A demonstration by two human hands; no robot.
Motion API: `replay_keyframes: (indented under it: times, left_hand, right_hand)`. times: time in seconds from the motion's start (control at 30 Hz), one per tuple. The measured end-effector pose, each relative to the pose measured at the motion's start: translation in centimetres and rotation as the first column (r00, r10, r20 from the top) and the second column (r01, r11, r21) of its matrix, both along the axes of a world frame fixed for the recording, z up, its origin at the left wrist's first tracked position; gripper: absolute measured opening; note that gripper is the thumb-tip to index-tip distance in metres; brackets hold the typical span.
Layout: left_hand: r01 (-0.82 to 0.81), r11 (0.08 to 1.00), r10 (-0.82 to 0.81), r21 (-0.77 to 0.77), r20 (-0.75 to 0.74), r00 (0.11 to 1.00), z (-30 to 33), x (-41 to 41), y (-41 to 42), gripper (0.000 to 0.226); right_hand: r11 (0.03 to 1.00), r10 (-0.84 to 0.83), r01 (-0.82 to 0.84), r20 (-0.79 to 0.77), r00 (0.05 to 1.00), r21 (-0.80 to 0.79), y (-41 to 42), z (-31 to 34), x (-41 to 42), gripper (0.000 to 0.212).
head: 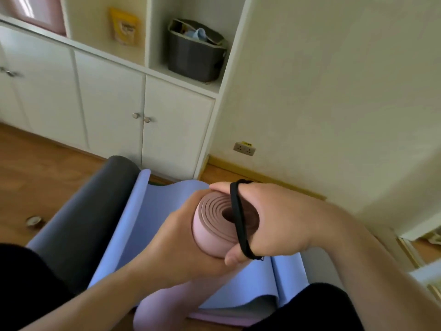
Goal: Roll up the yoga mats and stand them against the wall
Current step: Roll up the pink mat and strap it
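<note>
Securing step: the rolled pink mat (214,225) is held end-on at near centre, above the unrolled blue mat (152,211) on the floor, with the left hand (181,237) wrapped round its side. The right hand (269,218) spans the coiled end, thumb and fingers stretching a black elastic band (238,220) across it. The next move appears to call for slipping the band down over the roll, then standing it against the wall (334,103) at the far right.
</note>
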State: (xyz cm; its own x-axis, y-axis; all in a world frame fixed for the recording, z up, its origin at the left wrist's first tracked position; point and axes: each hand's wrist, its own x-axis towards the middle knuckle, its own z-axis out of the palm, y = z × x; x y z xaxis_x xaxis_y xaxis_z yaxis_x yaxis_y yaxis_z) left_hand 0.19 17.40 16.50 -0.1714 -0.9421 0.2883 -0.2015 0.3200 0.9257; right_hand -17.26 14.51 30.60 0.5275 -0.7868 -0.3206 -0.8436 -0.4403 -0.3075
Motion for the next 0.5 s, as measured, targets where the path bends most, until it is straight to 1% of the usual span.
replay_keyframes:
  times: [0.17, 0.23, 0.3, 0.4, 0.5]
  left_hand:
    - [0.048, 0.998, -0.052, -0.043, -0.107, 0.993, 0.6, 0.9, 0.0, 0.101]
    - [0.070, 0.995, -0.080, -0.075, -0.141, 0.987, 1.0, 1.2, 0.2, 0.099]
    - [0.081, 0.994, -0.091, -0.068, -0.165, 0.982, 0.6, 1.2, 0.2, 0.097]
    - [0.123, 0.992, -0.114, 0.043, -0.157, 0.981, -1.3, 1.1, 0.0, 0.100]
    - [0.140, 0.974, -0.138, 0.180, -0.022, 0.990, -3.2, 1.1, -0.2, 0.099]
  right_hand:
    - [0.994, 0.034, -0.031, 0.030, 0.999, -0.103, 1.1, 1.7, 1.0, 0.091]
    - [0.993, 0.029, -0.025, 0.034, 0.999, -0.117, 1.5, 2.4, 1.3, 0.083]
    - [0.994, 0.012, -0.009, 0.019, 1.000, -0.113, 1.5, 2.1, 1.6, 0.077]
    - [0.994, -0.029, 0.024, -0.051, 0.998, -0.104, 0.7, -0.6, 1.7, 0.071]
    - [0.993, -0.100, 0.091, -0.109, 0.989, -0.079, 0.3, -4.6, 1.2, 0.071]
